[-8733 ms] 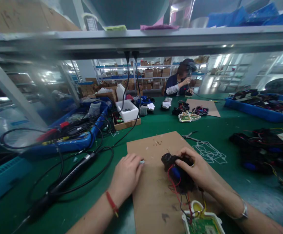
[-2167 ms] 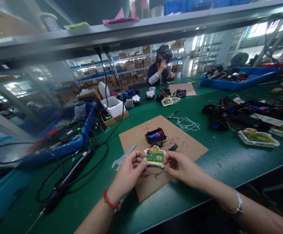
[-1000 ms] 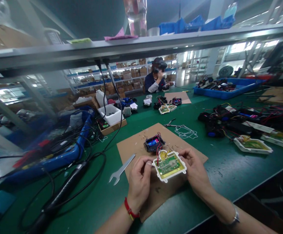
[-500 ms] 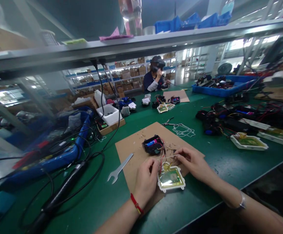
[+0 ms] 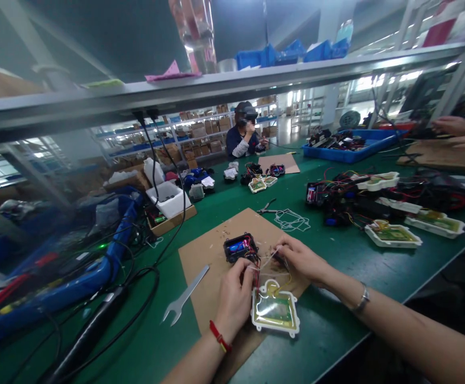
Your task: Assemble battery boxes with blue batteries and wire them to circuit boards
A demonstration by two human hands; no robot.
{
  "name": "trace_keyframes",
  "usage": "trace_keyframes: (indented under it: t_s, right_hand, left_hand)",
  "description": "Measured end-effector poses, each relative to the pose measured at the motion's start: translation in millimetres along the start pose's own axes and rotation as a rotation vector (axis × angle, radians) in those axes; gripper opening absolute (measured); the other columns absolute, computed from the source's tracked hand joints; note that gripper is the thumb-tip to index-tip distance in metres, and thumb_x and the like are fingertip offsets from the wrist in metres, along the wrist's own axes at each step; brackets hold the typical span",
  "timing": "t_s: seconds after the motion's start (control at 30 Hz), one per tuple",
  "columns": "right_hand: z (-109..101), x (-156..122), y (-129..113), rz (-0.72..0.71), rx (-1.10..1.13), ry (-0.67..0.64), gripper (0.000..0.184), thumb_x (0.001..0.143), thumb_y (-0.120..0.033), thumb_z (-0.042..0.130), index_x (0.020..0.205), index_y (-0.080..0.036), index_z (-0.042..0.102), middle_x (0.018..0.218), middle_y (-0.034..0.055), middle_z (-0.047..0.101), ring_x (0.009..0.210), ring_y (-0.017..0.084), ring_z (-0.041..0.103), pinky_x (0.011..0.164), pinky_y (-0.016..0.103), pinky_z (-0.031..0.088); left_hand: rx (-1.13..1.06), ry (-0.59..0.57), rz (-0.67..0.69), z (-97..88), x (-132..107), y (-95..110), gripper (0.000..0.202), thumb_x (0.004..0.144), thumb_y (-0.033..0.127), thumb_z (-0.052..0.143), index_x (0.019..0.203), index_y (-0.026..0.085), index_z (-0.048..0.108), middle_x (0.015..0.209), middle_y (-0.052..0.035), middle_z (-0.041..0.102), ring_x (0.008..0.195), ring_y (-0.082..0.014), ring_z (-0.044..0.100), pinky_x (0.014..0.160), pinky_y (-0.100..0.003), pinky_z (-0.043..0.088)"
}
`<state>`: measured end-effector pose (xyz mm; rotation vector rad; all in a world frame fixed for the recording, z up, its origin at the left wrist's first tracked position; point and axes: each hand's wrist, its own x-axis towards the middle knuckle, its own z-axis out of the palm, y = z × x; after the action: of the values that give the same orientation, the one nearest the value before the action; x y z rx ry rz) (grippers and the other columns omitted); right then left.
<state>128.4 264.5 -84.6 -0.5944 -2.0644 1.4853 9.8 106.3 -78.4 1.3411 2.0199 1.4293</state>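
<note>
Brown cardboard sheet (image 5: 212,261) on the green bench mat (image 5: 336,341): what's over it?

A left hand (image 5: 234,301) with a red string bracelet and a right hand (image 5: 300,261) with a silver bangle, close together.

How's the grip?

Nearly closed on both sides. The left fingers (image 5: 248,274) and right fingers (image 5: 278,250) pinch thin wires (image 5: 265,258) between them (the strands are too fine to count).

And the board?

Just below the grip: a white-framed circuit board housing (image 5: 274,312) lies flat across the cardboard's edge, held by neither hand. Yellow and red leads rise from it toward the fingers.

What's beyond the grip?

Just ahead of it sits a black battery box (image 5: 240,248) with a blue cell, its wires running into the grip. Left of the left hand, a steel open-end wrench (image 5: 184,294) lies apart from it, and further left a black corded soldering iron (image 5: 90,333). Well ahead, a pair of pliers (image 5: 266,209).

Anyone else?

A co-worker (image 5: 246,130) sits at the far end of the bench.
</note>
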Motion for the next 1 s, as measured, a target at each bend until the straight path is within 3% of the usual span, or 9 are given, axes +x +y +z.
trace_keyframes:
  t_s: [0.17, 0.33, 0.57, 0.67, 0.77, 0.9, 1.0]
  right_hand:
    - [3.3, -2.8, -10.3, 0.207, 0.658, -0.236, 0.026, 0.079, -0.042, 0.061, 0.086, -0.020, 0.048, 0.073, -0.0037, 0.054, 0.067, 0.011, 0.058, 0.072, 0.029, 0.049]
    - [7.4, 8.6, -16.2, 0.232, 0.587, -0.290, 0.027, 0.077, -0.042, 0.064, 0.081, -0.018, 0.053, 0.071, -0.0030, 0.055, 0.064, 0.010, 0.056, 0.066, 0.025, 0.047]
    - [1.9, 47.1, -41.3, 0.136, 0.384, -0.369, 0.016, 0.070, -0.027, 0.072, 0.072, -0.015, 0.063, 0.069, -0.0020, 0.061, 0.063, 0.009, 0.055, 0.062, 0.022, 0.045]
    - [5.1, 63.7, -44.3, 0.165, 0.343, -0.393, 0.018, 0.069, -0.028, 0.072, 0.075, -0.015, 0.062, 0.064, -0.0021, 0.062, 0.056, 0.009, 0.056, 0.056, 0.022, 0.045]
    - [9.9, 75.3, -34.2, 0.215, 0.313, -0.405, 0.022, 0.065, -0.030, 0.073, 0.075, -0.015, 0.059, 0.058, -0.0015, 0.062, 0.049, 0.010, 0.056, 0.050, 0.023, 0.045]
    - [11.8, 78.6, -14.1, 0.194, 0.291, -0.345, 0.020, 0.065, -0.028, 0.073, 0.071, -0.016, 0.059, 0.061, -0.0013, 0.062, 0.052, 0.010, 0.055, 0.052, 0.024, 0.045]
    - [12.6, 75.4, -5.8, 0.081, 0.242, -0.285, 0.013, 0.068, -0.024, 0.072, 0.070, -0.016, 0.062, 0.066, -0.0010, 0.062, 0.059, 0.010, 0.055, 0.058, 0.024, 0.043]
  left_hand:
    - [-0.095, 0.058, 0.006, -1.9, -2.7, -5.4, 0.025, 0.094, 0.034, 0.038, 0.080, 0.019, 0.052, 0.073, 0.0010, 0.056, 0.068, -0.0143, 0.053, 0.064, -0.023, 0.040]
    - [-0.123, 0.154, -0.010, -7.4, -4.0, -5.2, 0.023, 0.093, 0.035, 0.040, 0.085, 0.019, 0.053, 0.080, -0.0013, 0.059, 0.074, -0.0161, 0.055, 0.068, -0.025, 0.041]
    - [-0.124, 0.318, -0.031, -36.0, 13.1, -3.8, 0.025, 0.087, 0.040, 0.045, 0.075, 0.019, 0.051, 0.073, 0.0008, 0.053, 0.073, -0.0153, 0.051, 0.068, -0.024, 0.039]
    - [-0.153, 0.270, -0.112, -46.6, 36.2, -5.5, 0.022, 0.083, 0.040, 0.047, 0.074, 0.019, 0.049, 0.069, 0.0017, 0.053, 0.065, -0.0130, 0.052, 0.061, -0.022, 0.041]
    - [-0.161, 0.133, -0.211, -53.9, 52.8, -8.2, 0.022, 0.074, 0.038, 0.056, 0.077, 0.017, 0.051, 0.062, 0.0013, 0.056, 0.055, -0.0121, 0.054, 0.051, -0.021, 0.041]
    - [-0.112, -0.014, -0.277, -61.0, 50.9, -12.6, 0.021, 0.072, 0.036, 0.060, 0.073, 0.015, 0.054, 0.056, 0.0017, 0.054, 0.050, -0.0122, 0.052, 0.047, -0.021, 0.039]
    - [-0.055, -0.035, -0.261, -65.4, 42.0, -16.6, 0.018, 0.075, 0.034, 0.059, 0.073, 0.016, 0.057, 0.065, 0.0006, 0.055, 0.059, -0.0131, 0.052, 0.054, -0.022, 0.039]
